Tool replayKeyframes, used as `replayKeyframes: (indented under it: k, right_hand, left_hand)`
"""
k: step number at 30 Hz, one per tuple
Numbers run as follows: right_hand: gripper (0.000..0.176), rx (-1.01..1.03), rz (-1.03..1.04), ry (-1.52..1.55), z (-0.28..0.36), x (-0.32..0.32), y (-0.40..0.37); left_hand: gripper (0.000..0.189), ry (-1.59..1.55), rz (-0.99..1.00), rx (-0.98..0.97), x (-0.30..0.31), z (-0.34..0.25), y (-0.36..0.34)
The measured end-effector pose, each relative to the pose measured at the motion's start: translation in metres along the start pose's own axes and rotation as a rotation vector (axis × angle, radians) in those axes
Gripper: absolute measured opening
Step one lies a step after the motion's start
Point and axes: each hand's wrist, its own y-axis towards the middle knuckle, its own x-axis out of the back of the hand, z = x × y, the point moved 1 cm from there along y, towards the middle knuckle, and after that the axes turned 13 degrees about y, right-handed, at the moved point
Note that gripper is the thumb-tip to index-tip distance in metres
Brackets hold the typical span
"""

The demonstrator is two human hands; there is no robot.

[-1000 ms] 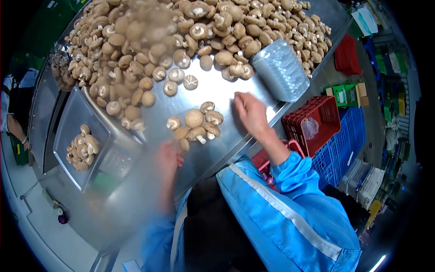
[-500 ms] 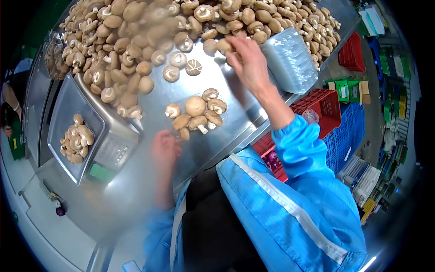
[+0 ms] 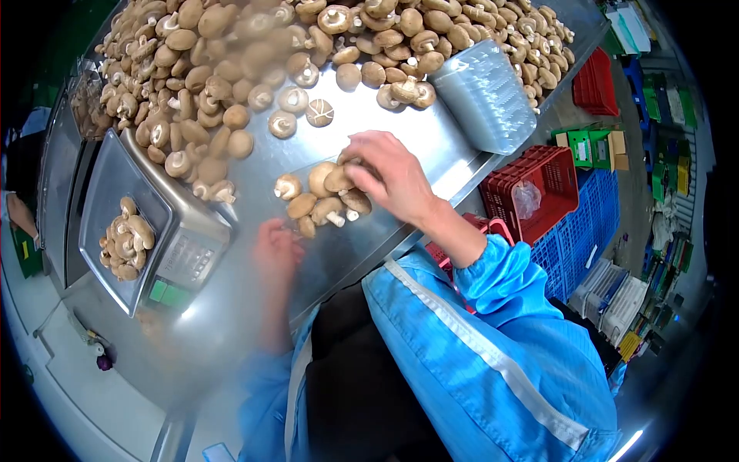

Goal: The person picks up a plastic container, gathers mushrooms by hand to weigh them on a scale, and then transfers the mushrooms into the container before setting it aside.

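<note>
My right hand [image 3: 392,175] is over a small group of mushrooms [image 3: 302,205] on the steel table, its fingers curled round a brown mushroom [image 3: 337,180] at the group's right side. These mushrooms lie on what looks like a clear tray, whose edges are faint. My left hand [image 3: 277,250] is at the group's lower left, blurred, with its fingertips near the lowest mushroom [image 3: 306,226]; whether it holds anything is unclear. Just above the group are a few loose mushrooms, one with a cross-cut cap [image 3: 319,112].
A large mushroom heap [image 3: 208,69] covers the table's far side. Stacked clear trays [image 3: 486,96] stand at the right edge. On the left, a scale [image 3: 185,258] bears a tray [image 3: 96,246] of mushrooms. Red crates [image 3: 566,173] and blue crates [image 3: 589,231] stand right; another person's hand [image 3: 21,215] shows far left.
My right hand has moved from the heap's edge down and left to the small group, now with a mushroom in its fingers. Several mushrooms near the clear trays have shifted.
</note>
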Motion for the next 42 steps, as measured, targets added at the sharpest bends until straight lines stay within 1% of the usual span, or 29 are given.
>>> replayKeyframes:
  k: [2,3,4,6,8,9,12,13,16,18,19,22,23,26,27,29,32,35,38,42]
  right_hand:
    - [0.035,-0.072,-0.095,-0.011,-0.002,0.001,0.017]
    - [0.04,-0.101,-0.088,-0.025,-0.004,0.0,0.028]
    - [0.044,-0.035,-0.114,-0.046,-0.01,-0.005,0.039]
    - [0.046,-0.03,-0.114,-0.038,-0.02,-0.02,0.057]
    - [0.047,-0.02,-0.016,-0.085,-0.048,-0.038,0.069]
    - [0.048,-0.013,0.037,-0.11,-0.051,-0.042,0.074]
    - [0.048,-0.027,0.036,-0.076,-0.057,-0.039,0.076]
    - [0.042,-0.076,0.043,-0.073,-0.04,-0.031,0.073]
    - [0.039,-0.162,0.086,0.091,0.011,-0.026,0.06]
    - [0.039,-0.029,0.173,0.072,0.032,-0.041,0.044]
    - [0.037,0.08,0.221,0.12,0.039,-0.048,0.038]
    - [0.035,0.184,0.261,0.155,0.043,-0.063,0.032]
    - [0.036,0.145,0.246,0.162,0.037,-0.063,0.034]
    - [0.036,0.042,0.169,0.064,0.031,-0.047,0.034]
    - [0.037,0.018,0.162,0.052,0.024,-0.044,0.033]
    - [0.038,-0.027,0.172,0.036,0.02,-0.04,0.03]
    - [0.037,-0.069,0.175,0.042,0.023,-0.039,0.031]
    - [0.037,-0.119,0.175,0.06,0.025,-0.038,0.032]
    - [0.036,-0.154,0.165,0.065,0.021,-0.038,0.032]
    - [0.036,-0.138,0.177,0.088,0.019,-0.042,0.036]
  left_hand:
    - [0.016,0.027,0.005,0.011,0.001,-0.003,-0.002]
    - [0.016,0.03,0.005,0.016,0.001,-0.003,-0.003]
    - [0.016,0.034,0.006,0.019,0.001,-0.004,-0.002]
    - [0.016,0.035,0.003,0.013,0.001,-0.004,-0.001]
    - [0.016,0.027,-0.008,-0.001,0.002,0.001,0.0]
    - [0.016,0.026,-0.003,0.002,0.002,0.003,0.0]
    - [0.016,-0.017,0.0,0.01,0.002,0.006,0.002]
    - [0.016,-0.048,0.0,0.011,0.002,0.007,0.001]
    - [0.015,-0.085,-0.006,0.031,0.0,0.003,0.002]
    - [0.014,-0.087,0.001,0.041,0.0,-0.002,0.001]
    - [0.013,-0.088,0.008,0.04,0.0,-0.004,0.001]
    - [0.015,-0.092,0.031,0.022,0.003,0.0,0.003]
    - [0.017,-0.096,0.037,0.013,0.004,0.003,0.003]
    - [0.029,0.339,-0.192,-0.264,0.008,0.007,0.004]
    - [0.034,0.399,-0.258,-0.357,0.008,-0.005,0.002]
    - [0.042,0.521,-0.391,-0.547,0.01,-0.046,-0.001]
    - [0.043,0.797,-0.347,-0.741,0.008,-0.067,0.009]
    - [0.031,0.713,-0.343,-0.744,0.002,-0.06,0.018]
    - [0.021,0.693,-0.408,-0.732,0.005,-0.05,0.015]
    - [0.018,0.645,-0.374,-0.653,0.009,-0.037,0.009]
